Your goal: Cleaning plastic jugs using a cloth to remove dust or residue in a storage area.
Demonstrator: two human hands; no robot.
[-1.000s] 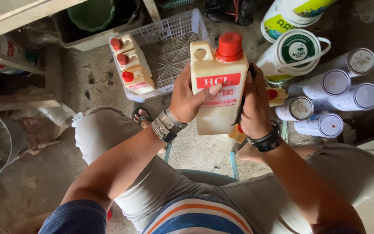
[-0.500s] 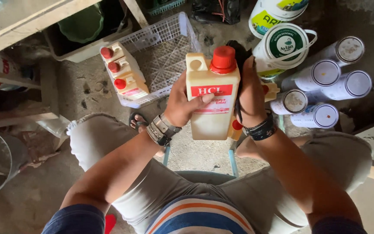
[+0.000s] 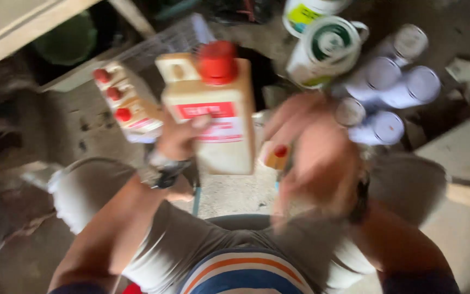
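Knees in pale trousers are showing nearest the camera, above a striped shirt hem, with the floor [image 3: 235,196] between them. Left hand [image 3: 178,139] is wrapping its grip around the lower left side of a cream rectangular bottle [image 3: 218,125], thumb lying on the front label; a wristwatch [image 3: 164,169] is sitting on that wrist. The bottle is standing upright in the air over the floor, its red cap [image 3: 217,61] on top. Right hand [image 3: 314,152] is hanging just right of the bottle, heavily blurred, fingers spread and grip released, not touching it as far as can be told. A small red-capped bottle [image 3: 276,156] is lying on the floor between hand and bottle. Farther off, three similar cream bottles [image 3: 129,111] are resting by a white wire basket [image 3: 169,41]. To the right, white spray cans [image 3: 387,92] are clustering beside a green-and-white tub [image 3: 327,46].
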